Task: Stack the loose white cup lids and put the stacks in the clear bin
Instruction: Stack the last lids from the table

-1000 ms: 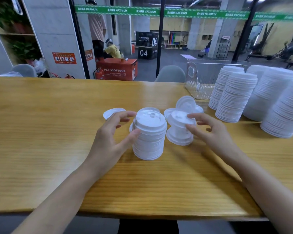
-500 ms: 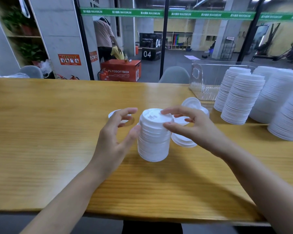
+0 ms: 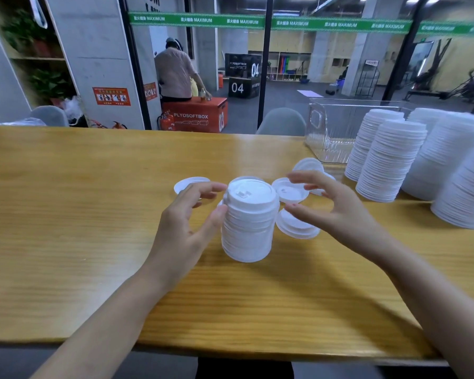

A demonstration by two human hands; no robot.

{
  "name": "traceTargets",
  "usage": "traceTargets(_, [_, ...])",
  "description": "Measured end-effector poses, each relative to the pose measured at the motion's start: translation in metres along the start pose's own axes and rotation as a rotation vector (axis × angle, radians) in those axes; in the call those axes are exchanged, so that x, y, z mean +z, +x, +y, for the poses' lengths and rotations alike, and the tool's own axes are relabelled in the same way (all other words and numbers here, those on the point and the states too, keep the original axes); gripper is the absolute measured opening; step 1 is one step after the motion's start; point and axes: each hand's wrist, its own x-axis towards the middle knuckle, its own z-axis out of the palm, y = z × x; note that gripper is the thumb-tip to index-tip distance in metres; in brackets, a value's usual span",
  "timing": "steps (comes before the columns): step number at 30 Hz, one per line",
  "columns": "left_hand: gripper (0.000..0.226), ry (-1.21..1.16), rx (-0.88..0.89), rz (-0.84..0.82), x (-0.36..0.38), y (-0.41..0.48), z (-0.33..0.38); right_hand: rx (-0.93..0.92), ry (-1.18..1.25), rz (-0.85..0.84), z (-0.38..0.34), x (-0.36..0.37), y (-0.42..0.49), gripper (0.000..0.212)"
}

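- Two hands, both mine, are over the table [image 3: 66, 209], one on either side of a short stack [image 3: 248, 222] of white lids. The stack stands upright near mid-table.
- My left hand [image 3: 185, 222]: the thumb lies against the stack's left side, just under the top rim. The fingers are loosely curved beside the rim. I cannot tell whether the fingertips touch it. Not a closed grip.
- My right hand [image 3: 333, 212]: fingers spread and slightly bent, holding nothing. It is just right of the stack and apart from it.
- Loose lids [image 3: 289, 190]: several lie on the table behind and beneath my right hand, some partly hidden by it.
- Single lid [image 3: 190, 184]: lies flat and alone behind my left fingers.
- Clear bin [image 3: 329, 132]: stands at the table's far right, well apart from the short stack.
- Tall stacks [image 3: 389, 162] of lids: these stand close together on the table, in front of and to the right of the bin.
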Motion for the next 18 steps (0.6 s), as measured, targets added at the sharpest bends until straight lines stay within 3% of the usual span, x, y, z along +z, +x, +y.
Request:
traceTargets(3, [0.032, 0.003, 0.004, 0.001, 0.0, 0.0, 0.001, 0.063, -0.195, 0.039, 0.028, -0.001, -0.013, 0.049])
traceTargets(6, [0.032, 0.009, 0.008, 0.005, 0.0, 0.0, 0.001, 0.164, -0.389, -0.061, 0.046, 0.0, -0.021, 0.057])
traceTargets(11, [0.033, 0.009, 0.003, 0.011, 0.001, 0.0, 0.001, 0.211, -0.448, -0.094, 0.05, 0.005, -0.018, 0.055])
traceTargets(18, [0.033, 0.008, -0.004, 0.009, 0.0, 0.0, 0.002, 0.218, -0.401, -0.045, 0.052, 0.004, -0.017, 0.03])
